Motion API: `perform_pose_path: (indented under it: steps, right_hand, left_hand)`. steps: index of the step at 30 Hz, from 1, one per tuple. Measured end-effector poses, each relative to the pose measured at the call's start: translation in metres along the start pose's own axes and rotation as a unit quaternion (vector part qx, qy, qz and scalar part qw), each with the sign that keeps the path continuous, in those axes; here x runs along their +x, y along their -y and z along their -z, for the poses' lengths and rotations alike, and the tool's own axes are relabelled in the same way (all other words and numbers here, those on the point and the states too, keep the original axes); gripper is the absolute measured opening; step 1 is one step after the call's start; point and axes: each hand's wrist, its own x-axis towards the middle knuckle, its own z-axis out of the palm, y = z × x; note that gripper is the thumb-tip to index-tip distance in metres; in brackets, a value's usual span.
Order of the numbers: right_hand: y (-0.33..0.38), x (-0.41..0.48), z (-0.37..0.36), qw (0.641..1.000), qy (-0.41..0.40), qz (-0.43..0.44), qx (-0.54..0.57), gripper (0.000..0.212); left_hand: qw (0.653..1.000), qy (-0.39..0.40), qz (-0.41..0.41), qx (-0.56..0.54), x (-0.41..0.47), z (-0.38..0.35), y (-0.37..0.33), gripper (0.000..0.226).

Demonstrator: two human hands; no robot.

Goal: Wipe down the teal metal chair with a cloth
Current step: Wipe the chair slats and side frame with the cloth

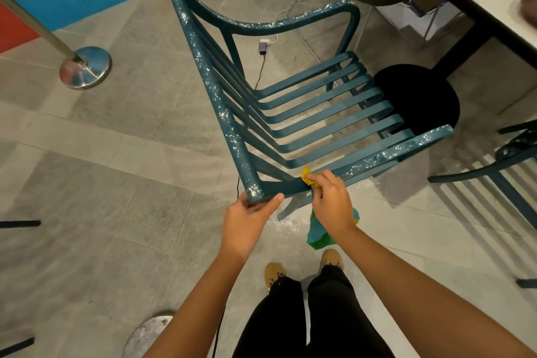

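Middle of the scene, on the grey tiled floor (116,154), apparently tipped toward the near side: the teal chair (209,81), with white specks (377,158) scattered along its frame rails. Left hand (247,218) gripping the near corner of the frame, thumb on top, fingers curled beneath. Right hand (331,200) closed round a bunched yellow-and-green cloth (316,235), pressing it onto the near rail just right of that corner, with the loose end hanging below.

For a good stroke here:

- Keep the left hand firm on the corner, to stop any rocking or sliding.
- Spread the cloth flatter instead of leaving it balled, and wrap it round the rail to catch top and sides in one pass.
- Draw it rightward along the rail, toward the thickest-looking specks at the right end.
- Go slowly and press hard; probably dried-on marks, so likely worth several passes.
- Refold to a fresh face once dirty.
- Mind the dangling end near the slats, to avoid snagging.
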Motion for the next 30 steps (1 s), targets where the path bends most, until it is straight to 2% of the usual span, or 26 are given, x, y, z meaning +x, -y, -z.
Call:
perform_pose_path:
  steps: [5, 14, 17, 18, 20, 21, 25, 30]
  right_hand:
    - [-0.025, 0.014, 0.006, 0.998, 0.036, -0.043, -0.037, 0.029]
    - [-0.051, 0.027, 0.015, 0.996, 0.068, -0.023, -0.057, 0.029]
    - [-0.052, 0.032, 0.018, 0.997, 0.063, -0.041, -0.029, 0.028]
    - [-0.049, 0.030, 0.020, 0.998, 0.053, -0.039, -0.007, 0.028]
    - [-0.042, 0.020, 0.022, 0.999, 0.041, -0.001, 0.032, 0.029]
    - [-0.038, 0.012, 0.023, 0.998, 0.044, 0.030, 0.042, 0.031]
    - [-0.028, -0.012, 0.019, 0.985, 0.083, 0.151, 0.006, 0.052]
    - [-0.040, 0.002, 0.021, 0.975, 0.123, 0.162, -0.092, 0.069]
  left_hand:
    - [1.000, -0.013, 0.013, 0.001, -0.002, -0.003, -0.003, 0.024]
    - [0.999, -0.046, 0.026, 0.004, -0.009, -0.013, -0.004, 0.016]
    - [0.999, -0.031, 0.008, 0.031, -0.012, -0.015, 0.000, 0.010]
    - [0.999, -0.020, 0.008, 0.045, -0.013, -0.016, 0.003, 0.017]
    - [0.997, -0.016, 0.029, 0.071, -0.013, -0.021, 0.008, 0.037]
    - [0.995, -0.025, 0.041, 0.083, -0.014, -0.023, 0.010, 0.040]
    - [0.994, -0.034, 0.039, 0.098, -0.024, -0.040, 0.016, 0.027]
    - [0.993, -0.022, -0.029, 0.116, -0.035, -0.070, -0.002, 0.013]
